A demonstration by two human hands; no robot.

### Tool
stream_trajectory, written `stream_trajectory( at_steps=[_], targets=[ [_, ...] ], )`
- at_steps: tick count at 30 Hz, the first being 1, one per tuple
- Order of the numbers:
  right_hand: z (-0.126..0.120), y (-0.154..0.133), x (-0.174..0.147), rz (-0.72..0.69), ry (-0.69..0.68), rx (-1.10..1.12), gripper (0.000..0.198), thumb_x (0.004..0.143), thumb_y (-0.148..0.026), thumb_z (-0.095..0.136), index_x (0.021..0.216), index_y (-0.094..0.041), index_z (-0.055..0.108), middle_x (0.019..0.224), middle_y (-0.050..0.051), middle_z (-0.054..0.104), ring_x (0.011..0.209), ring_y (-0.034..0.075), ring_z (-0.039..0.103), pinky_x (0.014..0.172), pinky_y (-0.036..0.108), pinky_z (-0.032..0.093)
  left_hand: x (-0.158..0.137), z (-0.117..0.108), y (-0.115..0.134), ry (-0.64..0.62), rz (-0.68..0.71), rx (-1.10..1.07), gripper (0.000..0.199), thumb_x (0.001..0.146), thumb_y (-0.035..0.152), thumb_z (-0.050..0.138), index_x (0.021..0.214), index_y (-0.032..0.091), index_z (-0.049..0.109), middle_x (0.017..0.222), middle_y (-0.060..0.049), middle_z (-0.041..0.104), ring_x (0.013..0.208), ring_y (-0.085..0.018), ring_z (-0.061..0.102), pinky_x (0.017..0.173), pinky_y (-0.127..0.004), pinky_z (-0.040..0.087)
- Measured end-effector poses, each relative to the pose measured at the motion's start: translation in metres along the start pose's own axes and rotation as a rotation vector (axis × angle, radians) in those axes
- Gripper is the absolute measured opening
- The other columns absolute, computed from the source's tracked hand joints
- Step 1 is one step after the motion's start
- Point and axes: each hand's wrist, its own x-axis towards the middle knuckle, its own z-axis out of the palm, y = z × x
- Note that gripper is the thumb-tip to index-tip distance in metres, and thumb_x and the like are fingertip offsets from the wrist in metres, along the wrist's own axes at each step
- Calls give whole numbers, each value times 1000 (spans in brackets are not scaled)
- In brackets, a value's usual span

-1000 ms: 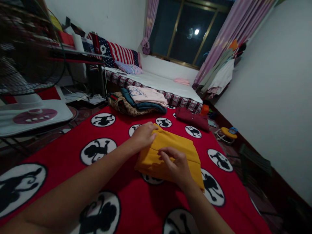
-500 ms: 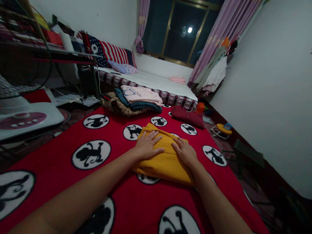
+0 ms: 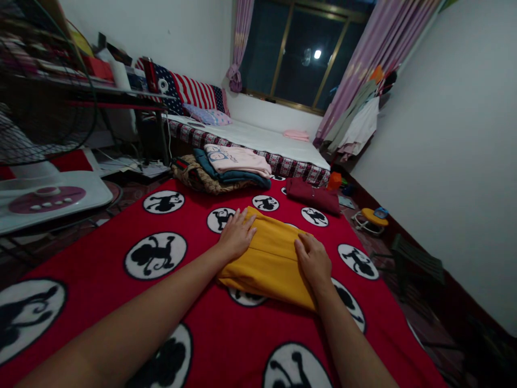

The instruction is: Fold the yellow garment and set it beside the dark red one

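Note:
A folded yellow garment (image 3: 274, 258) lies flat on a red blanket (image 3: 218, 334) patterned with white circles and black monkey figures. My left hand (image 3: 237, 236) rests open on the garment's left edge, its fingers stretched toward the upper left corner. At the opposite edge, my right hand (image 3: 315, 263) lies on the cloth with its fingers slightly bent and its thumb on top. Its fingertips are partly hidden along that edge.
Beyond the yellow garment is a stack of folded clothes with a pink top (image 3: 238, 159) uppermost. A folded maroon garment (image 3: 313, 195) lies at the blanket's far right. A fan (image 3: 48, 196) stands left; a yellow stool (image 3: 374, 216) and dark chair (image 3: 416, 258) stand right.
My hands have moved apart from the middle of the yellow garment, the left toward its left edge and the right toward its right edge. The view has shifted slightly.

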Motion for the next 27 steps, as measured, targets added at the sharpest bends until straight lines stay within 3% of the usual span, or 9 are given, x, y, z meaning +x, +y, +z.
stream_trajectory(
  at_steps=[3,7,10,13,17,20,23,25,27],
  targets=[
    [-3,6,-2,110,110,-58,43,92,-42,42,117,-14,63,125,16,58,116,28,51,97,40,39,-2,0,-1,41,22,8,50,96,36,38,143,19,43,154,-14,32,143,-33,23,114,-49,24],
    [-15,9,-5,212,74,-230,50,94,-45,39,125,-11,58,110,19,61,105,32,55,85,41,42,-5,0,1,59,19,11,50,96,36,39,143,21,44,154,-12,32,143,-33,25,115,-50,24],
    [-25,1,-6,129,134,-334,48,93,-42,41,124,-9,58,107,20,60,102,33,54,84,42,42,-6,0,4,79,8,6,49,95,35,41,142,20,45,153,-13,34,142,-33,27,115,-50,23],
    [-26,-20,-7,-66,163,-237,38,92,-34,46,119,-13,60,108,16,60,103,30,53,87,40,42,-6,2,3,122,15,-33,46,94,28,41,139,18,49,150,-14,38,141,-32,29,116,-49,24],
    [-11,-67,-1,-307,-22,92,30,89,-25,48,115,-17,61,111,10,61,102,22,57,89,33,45,-2,5,-7,218,-43,-192,45,90,12,36,132,13,54,142,-14,48,133,-23,42,114,-40,31],
    [6,-95,17,-414,-168,108,31,87,-18,49,116,-17,61,120,11,59,105,20,58,90,30,45,0,6,-16,311,-126,-279,46,86,9,38,129,11,53,135,-14,53,127,-20,47,112,-36,34],
    [19,-106,44,-395,-275,7,54,77,-17,65,129,-16,53,132,14,54,109,22,59,89,30,46,-1,5,-19,349,-137,-265,45,85,12,44,129,14,52,132,-13,55,126,-22,46,112,-38,34],
    [25,-108,64,-371,-358,-37,77,65,-19,77,135,-18,47,130,13,57,110,24,60,87,30,47,-2,1,-19,358,-148,-222,46,84,16,50,129,16,51,131,-11,55,125,-24,47,111,-39,35],
    [30,-110,80,-348,-465,-59,87,56,-21,82,135,-20,47,122,10,64,106,24,62,84,29,48,-4,-3,-18,363,-159,-168,48,83,21,55,130,17,51,130,-11,56,123,-26,48,109,-39,36]
  ],
)
